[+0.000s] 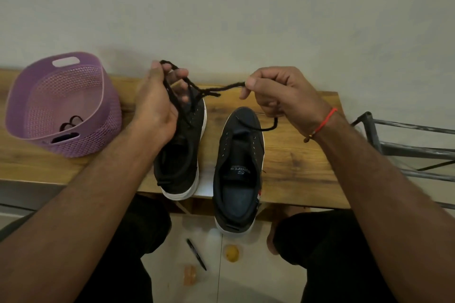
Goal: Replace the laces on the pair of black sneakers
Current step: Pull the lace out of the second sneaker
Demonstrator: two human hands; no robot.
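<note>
— On the far left of the wooden table [290, 155], what is that purple thing?

— It is a purple basket [61, 106] with little holes. Something dark lies at the bottom, but I cannot tell what it is.

— What comes next?

— The left hand [157, 98]. Its fingers are spread a bit, and loops of the black lace [221, 88] hang round them. Right under that hand stands the left sneaker [179, 155], black with a white sole. The lace goes down into it.

— Where does the lace go then?

— It runs across to the right hand [278, 96]. That hand pinches the lace between thumb and first finger. The other fingers are curled, and the lace end hangs below the hand.

— And under that?

— The right sneaker [238, 170] stands beside the first one, with its heel sticking out over the table edge. A red thread [322, 123] is tied round the right wrist.

— Anything more on the right?

— A grey metal rack [403, 145] stands next to the table.
</note>
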